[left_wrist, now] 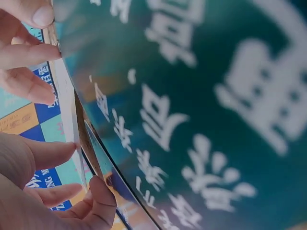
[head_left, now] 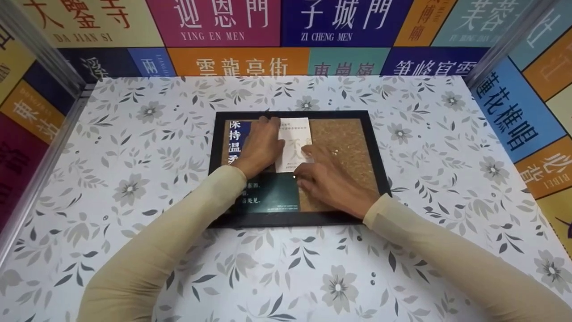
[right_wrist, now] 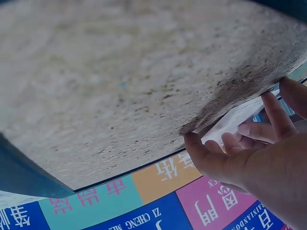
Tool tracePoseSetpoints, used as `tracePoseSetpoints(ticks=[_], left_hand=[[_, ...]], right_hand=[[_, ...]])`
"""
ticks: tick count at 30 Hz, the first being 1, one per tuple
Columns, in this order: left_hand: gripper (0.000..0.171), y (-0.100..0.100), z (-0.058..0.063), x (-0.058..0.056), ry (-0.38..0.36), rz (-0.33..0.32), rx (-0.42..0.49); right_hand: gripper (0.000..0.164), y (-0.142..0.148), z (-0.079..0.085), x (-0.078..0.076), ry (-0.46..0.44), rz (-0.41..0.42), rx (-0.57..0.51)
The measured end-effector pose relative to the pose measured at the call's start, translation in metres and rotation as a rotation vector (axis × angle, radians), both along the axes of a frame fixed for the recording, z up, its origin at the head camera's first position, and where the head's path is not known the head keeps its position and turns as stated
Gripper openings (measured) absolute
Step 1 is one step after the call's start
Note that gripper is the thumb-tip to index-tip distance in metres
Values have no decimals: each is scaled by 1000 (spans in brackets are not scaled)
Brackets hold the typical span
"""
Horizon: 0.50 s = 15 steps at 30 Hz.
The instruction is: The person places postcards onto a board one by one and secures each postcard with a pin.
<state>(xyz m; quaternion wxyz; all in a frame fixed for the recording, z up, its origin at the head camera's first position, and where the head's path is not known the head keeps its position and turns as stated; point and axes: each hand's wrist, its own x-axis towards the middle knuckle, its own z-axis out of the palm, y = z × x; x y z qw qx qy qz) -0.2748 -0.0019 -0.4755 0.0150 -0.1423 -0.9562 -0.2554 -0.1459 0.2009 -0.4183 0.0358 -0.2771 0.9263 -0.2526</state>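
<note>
A white printed card (head_left: 293, 156) lies over the middle of a black-framed cork board (head_left: 348, 188). My left hand (head_left: 263, 143) is at the card's left side, fingertips up by its top edge and thumb along its face; fingers also hold the thin card edge in the left wrist view. With the thumb and index finger close together, my right hand (head_left: 333, 179) pinches at the card's lower right corner, another finger touching its right edge. A tiny bright spot shows at those fingertips. Left of the white card is a blue card (head_left: 234, 138), partly hidden; below lies a dark green card (head_left: 277, 192).
Small pale bits (head_left: 335, 152) sit on the cork to the right. The board rests on a white table (head_left: 147, 250) with a floral print. Panels with colourful lettering (head_left: 223, 22) stand along the back and both sides.
</note>
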Motion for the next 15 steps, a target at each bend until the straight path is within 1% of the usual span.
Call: tracePoseSetpoints(ticks=[4,9,11,12,13,14,15], left_hand=[[28,4,3,4,-14,-27,9],[43,0,5,7,-25,-39,29],[48,-3,15,14,-49,-48,30],[48,-4,17,16,-45,-51,34],[48,-6,22,20,-41,-55,43],[47,-8,23,22,-33,-59,51],[45,-9,31,29,-35,-60,56]], right_hand=[[16,0,0,-1,-10,-1,-3],[18,0,0,-1,-29,3,-2],[17,1,0,-2,-18,13,-1],[16,1,0,-2,-6,20,-2],[15,1,0,-2,7,26,-5],[14,1,0,-2,22,31,-7],[13,1,0,-2,35,36,-8]])
